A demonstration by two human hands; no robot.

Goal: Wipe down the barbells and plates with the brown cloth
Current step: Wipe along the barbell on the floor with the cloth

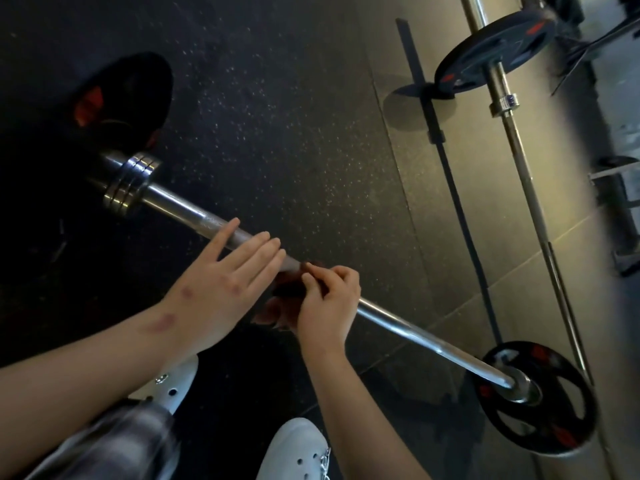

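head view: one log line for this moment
left hand open over barbell | right hand pinches brown cloth on it

Bare floor free at 12 o'clock past near barbell. Left plate blocks 10 o'clock, right plate 4 o'clock, second barbell 2 o'clock.

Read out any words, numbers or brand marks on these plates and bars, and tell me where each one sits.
No text can be read here.
Red patches on the near plate: too blurred to read.
Red patches on the far plate: too small and blurred.
Red patch on the left plate: too dark.
The barbell and brown cloth: no markings show.
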